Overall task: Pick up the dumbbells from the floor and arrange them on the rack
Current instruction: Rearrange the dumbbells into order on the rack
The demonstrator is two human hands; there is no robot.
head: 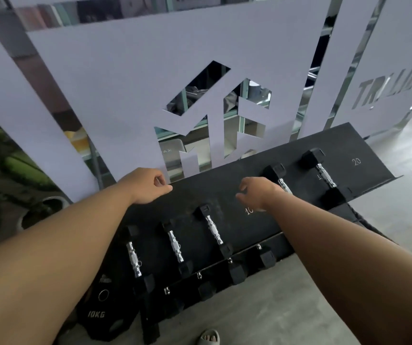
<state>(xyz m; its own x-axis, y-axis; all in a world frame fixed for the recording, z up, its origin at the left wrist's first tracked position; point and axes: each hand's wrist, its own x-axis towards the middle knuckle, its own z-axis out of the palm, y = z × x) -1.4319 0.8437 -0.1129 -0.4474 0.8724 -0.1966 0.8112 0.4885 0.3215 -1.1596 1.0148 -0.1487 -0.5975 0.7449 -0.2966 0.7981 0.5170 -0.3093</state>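
A black sloped dumbbell rack stands against a frosted glass wall. Three small black dumbbells with chrome handles lie on its top shelf at the left: one, a second and a third. Two larger dumbbells lie further right, one partly behind my right hand and one beside a "20" mark. My left hand hovers over the rack's back edge, fingers curled, holding nothing. My right hand hangs above the shelf's bare middle with fingers loosely apart, also holding nothing.
A lower shelf holds several more black dumbbell heads. A black 10KG weight plate leans at the rack's left foot. A sandalled foot is on the grey concrete floor. A potted plant stands at the left.
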